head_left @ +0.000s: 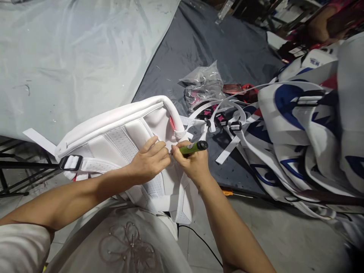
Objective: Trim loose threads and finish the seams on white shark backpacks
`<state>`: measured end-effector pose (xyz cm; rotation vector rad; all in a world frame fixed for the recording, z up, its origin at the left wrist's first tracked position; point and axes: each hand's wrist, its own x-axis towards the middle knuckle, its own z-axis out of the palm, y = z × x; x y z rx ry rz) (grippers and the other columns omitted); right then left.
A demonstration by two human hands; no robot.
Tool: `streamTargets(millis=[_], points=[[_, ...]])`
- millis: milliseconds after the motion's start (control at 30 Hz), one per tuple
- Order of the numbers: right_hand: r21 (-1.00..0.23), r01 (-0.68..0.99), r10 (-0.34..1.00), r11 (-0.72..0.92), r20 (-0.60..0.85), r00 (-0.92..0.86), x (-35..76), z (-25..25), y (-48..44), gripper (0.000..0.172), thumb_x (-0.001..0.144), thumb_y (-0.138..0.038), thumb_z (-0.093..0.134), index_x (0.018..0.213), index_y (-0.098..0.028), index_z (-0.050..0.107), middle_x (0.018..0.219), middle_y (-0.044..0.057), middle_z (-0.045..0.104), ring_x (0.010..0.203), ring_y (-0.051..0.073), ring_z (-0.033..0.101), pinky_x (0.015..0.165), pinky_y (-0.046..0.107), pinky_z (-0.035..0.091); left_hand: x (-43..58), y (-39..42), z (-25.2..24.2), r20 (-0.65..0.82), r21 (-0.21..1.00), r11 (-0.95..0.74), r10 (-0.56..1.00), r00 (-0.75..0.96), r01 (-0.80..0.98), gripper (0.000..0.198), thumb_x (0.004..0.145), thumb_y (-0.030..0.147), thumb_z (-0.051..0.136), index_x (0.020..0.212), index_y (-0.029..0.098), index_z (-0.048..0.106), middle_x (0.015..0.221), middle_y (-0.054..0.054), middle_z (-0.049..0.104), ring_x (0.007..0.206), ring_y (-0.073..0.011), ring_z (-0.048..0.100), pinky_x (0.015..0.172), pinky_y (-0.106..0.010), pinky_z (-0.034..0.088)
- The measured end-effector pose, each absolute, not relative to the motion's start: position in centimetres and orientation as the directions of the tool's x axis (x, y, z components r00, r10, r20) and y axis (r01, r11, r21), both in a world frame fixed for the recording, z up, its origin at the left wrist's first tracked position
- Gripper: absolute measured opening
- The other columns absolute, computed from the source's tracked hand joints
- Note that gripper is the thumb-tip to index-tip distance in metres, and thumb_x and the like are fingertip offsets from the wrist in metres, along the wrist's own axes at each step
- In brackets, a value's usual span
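A white backpack point(125, 142) lies tilted across the table's near edge and against my body, its padded back panel and straps facing me. My left hand point(150, 157) is closed on the white fabric at the middle of the panel. Just right of it, my right hand point(193, 161) grips a green pen-shaped tool point(193, 148) with a black end pointing right. The tool's other end is hidden by my fingers, close to the backpack. A black buckle point(71, 163) sits on the strap at the left. White webbing point(227, 149) trails off to the right.
Several white bags with blue prints point(287, 110) are piled at the right. Clear plastic bags point(203, 83) lie on the dark table cover point(227, 49); a pale cover point(71, 49) spreads at left. A black cable point(199, 237) crosses the floor. Another person's arm point(321, 24) shows at upper right.
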<state>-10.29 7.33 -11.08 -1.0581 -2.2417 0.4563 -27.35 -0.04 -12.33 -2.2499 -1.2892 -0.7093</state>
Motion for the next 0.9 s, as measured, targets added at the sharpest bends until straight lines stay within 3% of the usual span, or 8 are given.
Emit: streamTargets(millis=[67,233,500,633,800,900], points=[[-0.567,0.574,0.805,0.590,0.354,-0.477,-10.02,-11.13,7.46,0.031,0.088,-0.035,0.055,0.063,-0.018,0.060,0.050,0.000,0.055,0.044,0.010,0.047,0.048,0.025,0.031,-27.40,-0.04,-12.32,0.624,-0.127,-0.460,0.651,0.431,0.879,0.012,0.091,0.012,0.056,0.084,0.019,0.062,0.088,0.001,0.069,0.102,-0.0160,0.062,0.119,-0.040,0.029],[-0.805,0.450,0.900,0.386,0.222,-0.375,-9.59,-10.91,7.58,0.028,0.088,-0.038,0.057,0.070,-0.017,0.064,0.053,-0.001,0.057,0.047,0.010,0.048,0.049,0.023,0.036,-27.39,0.00,-12.28,0.616,-0.109,-0.469,0.661,0.430,0.877,0.013,0.091,0.012,0.056,0.082,0.019,0.062,0.087,0.001,0.068,0.100,-0.0164,0.062,0.119,-0.041,0.029],[-0.798,0.489,0.901,0.352,0.147,-0.409,-9.89,-10.64,7.83,0.030,0.087,-0.040,0.056,0.068,-0.017,0.061,0.053,-0.002,0.051,0.049,0.010,0.044,0.051,0.025,0.033,-27.40,0.22,-12.42,0.608,-0.104,-0.456,0.674,0.419,0.884,0.016,0.092,0.011,0.053,0.082,0.020,0.061,0.088,0.001,0.067,0.102,-0.0156,0.060,0.119,-0.041,0.033],[-0.734,0.547,0.881,0.403,0.149,-0.449,-10.05,-10.61,7.84,0.031,0.086,-0.038,0.056,0.063,-0.018,0.059,0.051,-0.002,0.049,0.048,0.010,0.041,0.052,0.027,0.030,-27.40,0.30,-12.37,0.593,-0.119,-0.444,0.685,0.422,0.888,0.019,0.093,0.012,0.051,0.082,0.022,0.063,0.088,0.001,0.067,0.101,-0.0152,0.061,0.116,-0.041,0.038],[-0.731,0.545,0.883,0.410,0.169,-0.439,-9.84,-10.99,7.77,0.028,0.085,-0.039,0.058,0.067,-0.018,0.062,0.053,-0.001,0.054,0.049,0.011,0.046,0.052,0.027,0.033,-27.52,0.49,-12.46,0.607,-0.130,-0.450,0.668,0.430,0.884,0.013,0.091,0.012,0.056,0.083,0.021,0.063,0.087,0.002,0.067,0.101,-0.0155,0.060,0.119,-0.040,0.034],[-0.826,0.482,0.934,0.292,0.136,-0.331,-9.21,-11.25,7.90,0.030,0.086,-0.041,0.058,0.065,-0.019,0.059,0.054,0.000,0.054,0.048,0.012,0.047,0.050,0.027,0.035,-27.53,0.49,-12.53,0.594,-0.121,-0.453,0.680,0.430,0.883,0.013,0.090,0.011,0.056,0.082,0.020,0.062,0.087,0.002,0.067,0.101,-0.0155,0.060,0.121,-0.041,0.030]])
